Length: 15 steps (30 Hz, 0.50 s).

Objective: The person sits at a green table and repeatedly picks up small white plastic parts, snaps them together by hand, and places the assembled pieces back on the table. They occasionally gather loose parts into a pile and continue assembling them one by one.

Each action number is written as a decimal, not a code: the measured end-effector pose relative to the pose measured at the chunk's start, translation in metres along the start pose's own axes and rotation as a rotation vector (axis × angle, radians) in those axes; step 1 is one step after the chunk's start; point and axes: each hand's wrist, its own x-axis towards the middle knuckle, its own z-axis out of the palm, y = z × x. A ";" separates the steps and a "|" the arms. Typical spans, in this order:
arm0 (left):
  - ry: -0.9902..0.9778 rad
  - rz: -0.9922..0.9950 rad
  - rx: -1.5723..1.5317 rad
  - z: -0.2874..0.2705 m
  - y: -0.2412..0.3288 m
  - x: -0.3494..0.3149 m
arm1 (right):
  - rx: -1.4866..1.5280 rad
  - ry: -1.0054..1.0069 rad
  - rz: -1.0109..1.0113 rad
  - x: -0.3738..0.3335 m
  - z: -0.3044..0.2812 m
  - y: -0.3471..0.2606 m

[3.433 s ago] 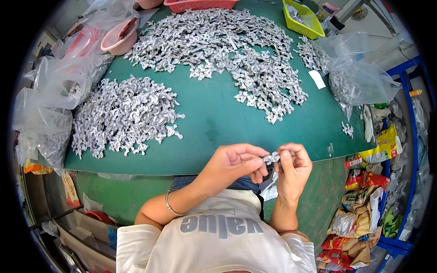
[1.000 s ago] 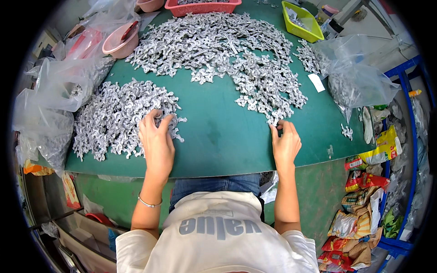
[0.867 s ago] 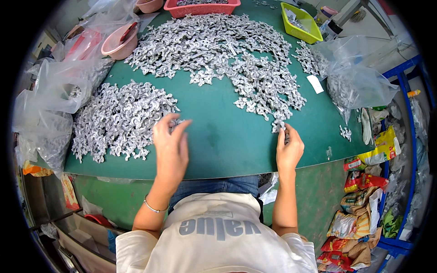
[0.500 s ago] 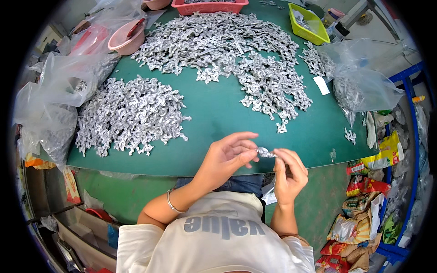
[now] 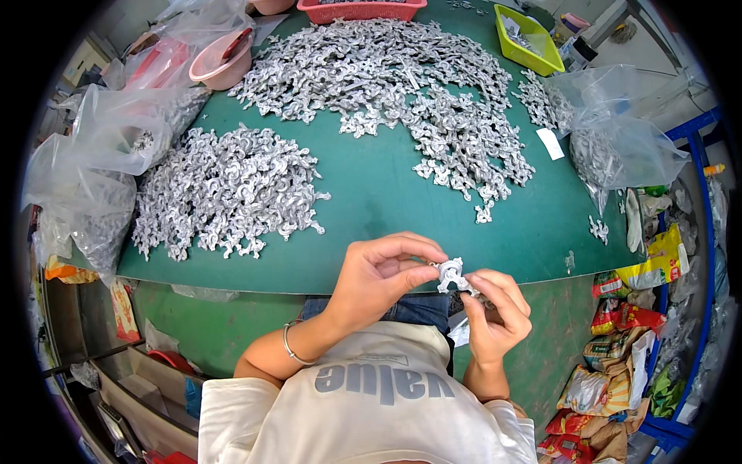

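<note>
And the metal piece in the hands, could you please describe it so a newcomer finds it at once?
Start at the near edge of the green table. There, between the left hand and right hand, is a silvery, branched metal piece. Unlike the piled lookalikes, it is held up by both hands.

Cannot fully see the metal piece (image 5: 450,274), partly behind fingertips (image 5: 430,272) nearer than the large heap (image 5: 371,71), nor the red basket (image 5: 362,14), cut off beyond it.
</note>
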 end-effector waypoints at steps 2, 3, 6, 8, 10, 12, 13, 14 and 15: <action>-0.008 0.004 0.003 0.000 0.001 -0.001 | 0.007 0.010 -0.005 -0.001 0.000 0.000; -0.012 0.007 0.007 0.000 0.002 -0.001 | 0.011 0.013 -0.002 -0.001 0.001 -0.001; 0.006 0.004 -0.003 0.003 0.004 -0.001 | 0.002 0.014 -0.020 -0.001 0.000 -0.003; 0.014 -0.011 -0.011 0.003 0.005 -0.001 | 0.002 0.016 -0.033 -0.002 0.000 -0.004; 0.007 -0.036 -0.012 0.001 0.004 -0.001 | 0.014 0.026 -0.039 -0.003 0.000 -0.004; -0.009 -0.084 -0.054 0.002 0.006 0.000 | 0.042 0.020 -0.030 -0.006 0.000 -0.005; -0.016 -0.107 -0.075 0.002 0.006 0.000 | 0.056 0.017 -0.025 -0.007 0.000 -0.005; -0.023 -0.127 -0.088 0.002 0.008 0.000 | 0.073 0.022 -0.014 -0.008 0.000 -0.006; -0.030 -0.147 -0.101 0.003 0.008 0.000 | 0.091 0.028 -0.004 -0.010 0.002 -0.007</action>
